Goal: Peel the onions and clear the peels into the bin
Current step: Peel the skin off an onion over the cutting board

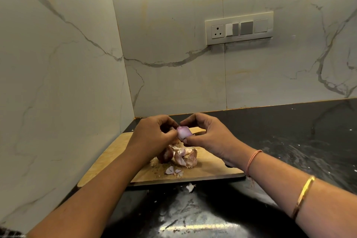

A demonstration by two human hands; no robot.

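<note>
Above the cutting board (pixel 212 168), left hand (pixel 152 135) and right hand (pixel 208 137) pinch an onion (pixel 183 133), half hidden.

Looks like a home kitchen: glossy black worktop (pixel 289 131), marble-look wall tiles (pixel 173 25), switch-and-socket panel (pixel 239 27), wooden chopping board (pixel 212 168).

Black polished counter (pixel 289 141), wooden cutting board (pixel 108 152) flat on it toward nine o'clock — onion peels (pixel 186 157) heaped on the board, one pale scrap (pixel 190 187) on the stone at its six o'clock.
</note>
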